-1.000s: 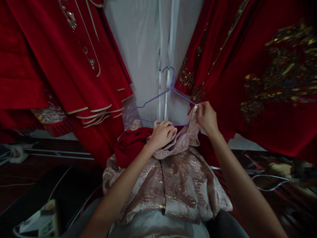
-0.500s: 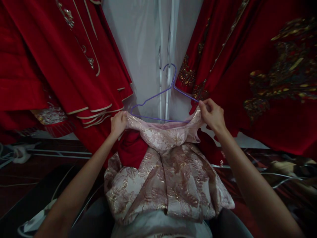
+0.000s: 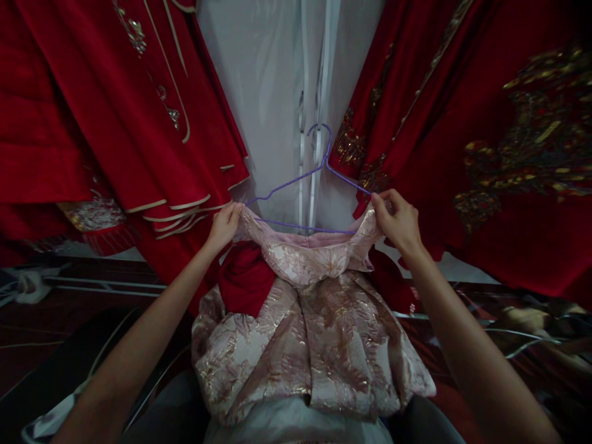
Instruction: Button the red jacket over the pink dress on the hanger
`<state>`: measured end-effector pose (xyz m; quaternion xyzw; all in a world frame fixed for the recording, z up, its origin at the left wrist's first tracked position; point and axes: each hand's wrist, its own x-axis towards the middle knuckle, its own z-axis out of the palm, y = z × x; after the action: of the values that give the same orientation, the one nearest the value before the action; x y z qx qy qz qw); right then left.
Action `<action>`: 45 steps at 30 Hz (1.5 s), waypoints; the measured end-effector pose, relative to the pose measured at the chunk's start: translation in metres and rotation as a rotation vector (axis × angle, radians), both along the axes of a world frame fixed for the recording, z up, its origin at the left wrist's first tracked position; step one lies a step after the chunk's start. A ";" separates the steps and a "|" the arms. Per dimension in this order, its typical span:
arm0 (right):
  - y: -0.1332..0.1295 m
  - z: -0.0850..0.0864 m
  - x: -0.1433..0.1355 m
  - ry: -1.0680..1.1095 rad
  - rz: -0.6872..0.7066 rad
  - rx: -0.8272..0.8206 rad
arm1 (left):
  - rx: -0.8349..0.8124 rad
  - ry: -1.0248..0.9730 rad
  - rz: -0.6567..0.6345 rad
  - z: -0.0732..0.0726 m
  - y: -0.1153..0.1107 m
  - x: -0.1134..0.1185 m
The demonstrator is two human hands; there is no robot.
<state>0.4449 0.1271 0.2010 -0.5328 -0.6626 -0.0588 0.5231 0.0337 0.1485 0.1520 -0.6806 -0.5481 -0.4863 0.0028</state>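
Note:
A pink and gold brocade dress [image 3: 342, 333] lies spread across my lap, its neckline facing away from me. My left hand [image 3: 226, 223] is closed on the left shoulder of the dress. On the other side, my right hand [image 3: 398, 221] pinches the right shoulder, right at the end of a purple hanger [image 3: 296, 180]. The hanger's arms reach down to both shoulders and its lower bar crosses the open neckline. Its hook points away from me. A bunched red cloth [image 3: 246, 277] shows beside the dress's bodice, below my left hand.
Red garments with cream piping [image 3: 185, 154] hang at the left. Red garments with gold sequins [image 3: 494, 148] hang at the right. A pale grey covering [image 3: 259, 80] is between them. Metal rack bars [image 3: 106, 285] run low near the floor.
My left hand has shifted slightly right and up along the shoulder. The hanger and dress have barely moved; both hands keep their hold.

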 end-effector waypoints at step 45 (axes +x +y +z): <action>-0.002 0.006 0.011 0.014 0.106 -0.063 | -0.650 -0.509 -0.141 0.091 0.008 0.022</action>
<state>0.4563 0.1250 0.2069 -0.5136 -0.6878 -0.0063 0.5129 0.0560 0.1563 0.2426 -0.5399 -0.6083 -0.4397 -0.3810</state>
